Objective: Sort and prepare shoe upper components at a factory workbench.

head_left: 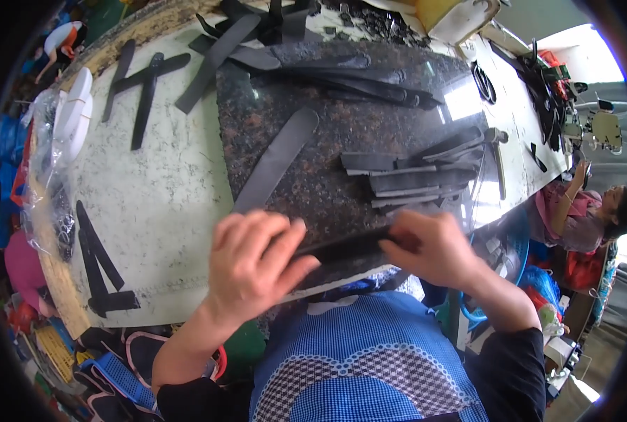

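Note:
A long black strip [347, 247] of leather-like material stretches between my hands at the near edge of the dark speckled stone slab. My right hand [436, 247] pinches its right end between thumb and curled fingers. At the other end, my left hand [250, 261] is half curled, thumb and fingertips apart around the strip's end, with no grip visible. Just beyond the left hand lies a flat grey strip [278, 158], rounded at its far end. A stack of dark strips with pale edges [422, 169] rests on the slab to the right.
More black strips [355, 74] lie at the slab's far side. Others [146, 91] are on the pale tabletop [165, 190] at left, beside white shapes [74, 112] in clear plastic. A hammer [497, 151] lies at right. Another person [573, 214] sits beyond the right edge.

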A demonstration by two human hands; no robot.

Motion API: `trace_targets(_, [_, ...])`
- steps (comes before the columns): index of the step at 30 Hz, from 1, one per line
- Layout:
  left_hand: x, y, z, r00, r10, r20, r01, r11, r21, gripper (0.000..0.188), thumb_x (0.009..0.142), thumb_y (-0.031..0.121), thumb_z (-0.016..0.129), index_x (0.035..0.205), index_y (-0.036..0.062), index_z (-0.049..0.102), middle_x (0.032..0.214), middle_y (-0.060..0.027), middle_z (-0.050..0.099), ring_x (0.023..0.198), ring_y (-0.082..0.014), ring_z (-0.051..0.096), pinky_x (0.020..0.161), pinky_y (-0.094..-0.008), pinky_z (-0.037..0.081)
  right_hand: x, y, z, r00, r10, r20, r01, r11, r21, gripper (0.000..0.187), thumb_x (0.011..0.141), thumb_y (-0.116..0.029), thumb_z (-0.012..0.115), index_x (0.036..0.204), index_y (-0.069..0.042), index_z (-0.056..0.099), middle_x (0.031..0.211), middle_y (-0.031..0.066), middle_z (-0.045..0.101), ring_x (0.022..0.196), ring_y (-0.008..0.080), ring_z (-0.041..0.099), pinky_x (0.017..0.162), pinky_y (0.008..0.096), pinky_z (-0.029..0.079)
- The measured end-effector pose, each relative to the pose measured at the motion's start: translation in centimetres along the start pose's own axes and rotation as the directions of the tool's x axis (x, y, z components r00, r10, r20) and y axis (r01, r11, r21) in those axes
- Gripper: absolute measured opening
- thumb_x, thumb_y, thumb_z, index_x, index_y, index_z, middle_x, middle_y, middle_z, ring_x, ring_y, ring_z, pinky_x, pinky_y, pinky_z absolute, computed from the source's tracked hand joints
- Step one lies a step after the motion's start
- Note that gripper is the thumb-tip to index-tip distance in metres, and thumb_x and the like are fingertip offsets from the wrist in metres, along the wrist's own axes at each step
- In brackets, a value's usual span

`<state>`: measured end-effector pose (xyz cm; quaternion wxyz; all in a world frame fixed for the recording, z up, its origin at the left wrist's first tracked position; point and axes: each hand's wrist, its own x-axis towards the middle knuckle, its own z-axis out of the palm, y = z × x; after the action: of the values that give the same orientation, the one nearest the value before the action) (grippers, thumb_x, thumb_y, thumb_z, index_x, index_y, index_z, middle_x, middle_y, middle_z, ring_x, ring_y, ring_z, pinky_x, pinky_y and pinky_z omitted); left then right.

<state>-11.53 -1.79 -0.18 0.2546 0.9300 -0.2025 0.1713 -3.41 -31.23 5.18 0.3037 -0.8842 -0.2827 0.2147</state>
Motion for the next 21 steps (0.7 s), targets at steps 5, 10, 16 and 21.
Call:
trace_targets(5, [-1.9, -1.8, 0.1, 0.991, -0.116, 0.072, 0.112, 0.992, 0.060, 0.043, 0.090, 0.016, 0.080, 0.130, 0.0015, 0.072, 0.141, -0.0148, 0.067, 0.134, -0.0328, 0.062, 0.115, -0.0486, 0.048, -0.4, 3.9, -9.0, 0.937, 0.228, -0.265, -0.291, 0.930, -0.227, 0.032, 0.085, -0.025, 0.082, 0.074, -0.005, 0.058, 0.061, 0.0045, 0.058, 0.055, 0.0172, 0.061, 0.053, 0.0335, 0.043])
trace_targets(10, [-4.0, 0.5, 0.2, 0.992, -0.091, 0.092, 0.100, 0.990, -0.100, 0.029, 0.086, 0.010, 0.081, 0.114, 0.0025, 0.080, 0.131, -0.0134, 0.074, 0.128, -0.0298, 0.069, 0.114, -0.0448, 0.052, 4.1, 2.9, -11.0, 0.938, 0.101, -0.333, -0.241, 0.878, -0.413, 0.040, 0.085, -0.036, 0.085, 0.074, -0.006, 0.061, 0.058, 0.0065, 0.057, 0.054, 0.0235, 0.059, 0.056, 0.0384, 0.046])
trace_targets(16, [-2.6, 1.8, 1.7, 0.996, 0.025, 0.081, -0.008, 0.980, -0.197, 0.020, 0.090, 0.009, 0.075, 0.109, 0.0012, 0.079, 0.127, -0.0127, 0.075, 0.122, -0.0277, 0.071, 0.108, -0.0430, 0.056, 21.0, 3.5, -4.9, 0.884, -0.363, -0.297, 0.278, 0.915, -0.291, 0.020, 0.092, -0.026, 0.079, 0.101, -0.008, 0.076, 0.099, 0.0078, 0.072, 0.088, 0.0266, 0.074, 0.078, 0.0392, 0.059])
trace_targets(21, [-4.7, 1.8, 1.3, 0.998, -0.025, 0.053, 0.036, 0.973, -0.230, 0.021, 0.086, 0.005, 0.078, 0.107, 0.0027, 0.079, 0.122, -0.0112, 0.077, 0.119, -0.0273, 0.073, 0.106, -0.0441, 0.057, 24.1, 4.0, -3.8, 0.841, -0.501, -0.203, 0.388, 0.821, -0.420, 0.017, 0.091, -0.025, 0.077, 0.100, -0.010, 0.078, 0.100, 0.0077, 0.071, 0.096, 0.0300, 0.072, 0.082, 0.0419, 0.059])
